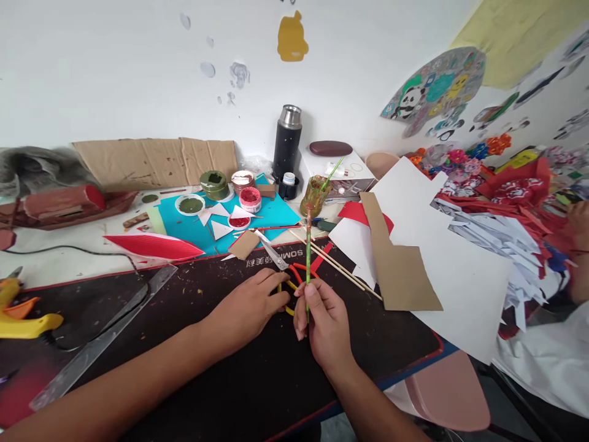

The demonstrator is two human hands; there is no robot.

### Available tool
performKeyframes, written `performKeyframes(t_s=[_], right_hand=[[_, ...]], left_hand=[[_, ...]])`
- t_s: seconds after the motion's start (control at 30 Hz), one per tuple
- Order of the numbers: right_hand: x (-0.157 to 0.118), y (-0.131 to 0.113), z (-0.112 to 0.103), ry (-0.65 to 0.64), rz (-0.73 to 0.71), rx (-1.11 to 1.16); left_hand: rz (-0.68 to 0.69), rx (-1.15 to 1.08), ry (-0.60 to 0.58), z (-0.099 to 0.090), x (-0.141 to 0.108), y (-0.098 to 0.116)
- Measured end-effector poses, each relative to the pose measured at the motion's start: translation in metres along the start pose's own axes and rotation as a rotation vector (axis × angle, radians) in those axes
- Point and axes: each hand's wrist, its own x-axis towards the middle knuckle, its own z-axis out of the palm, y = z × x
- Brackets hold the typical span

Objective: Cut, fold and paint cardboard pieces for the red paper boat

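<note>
My right hand (327,322) is closed around a thin green-painted stick (308,258), which stands nearly upright and has a reddish-brown upper end. My left hand (248,304) is at a pair of scissors (277,256) with orange and yellow handles, its thumb and fingers pinched about the yellow handle loop. The scissors lie on the black mat (193,380), blades pointing away to the upper left. Just right of them rest several thin wooden sticks (347,270) and a piece of brown cardboard (407,276).
Paint jars (214,184) and white paper triangles (221,229) sit on blue paper. Behind stand a murky jar (314,193) and a black thermos (288,144). A clear ruler (108,334) and yellow glue gun (27,322) lie left. Another person's arm (578,252) shows right.
</note>
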Motion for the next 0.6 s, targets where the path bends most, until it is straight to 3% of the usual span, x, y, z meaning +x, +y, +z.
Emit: performKeyframes(t_s=[0.13,0.27,0.6], right_hand=[[-0.001,-0.006,0.002,-0.011,0.010,-0.033],[0.009,-0.024,-0.004,-0.040,0.009,-0.092],[0.092,-0.080,-0.014,0.025,-0.049,-0.180]], left_hand=[[0.010,-0.017,0.037,0.007,0.005,0.003],[-0.037,-0.029,0.100,0.004,-0.013,0.008],[-0.105,0.038,0.340,-0.019,-0.073,0.002]])
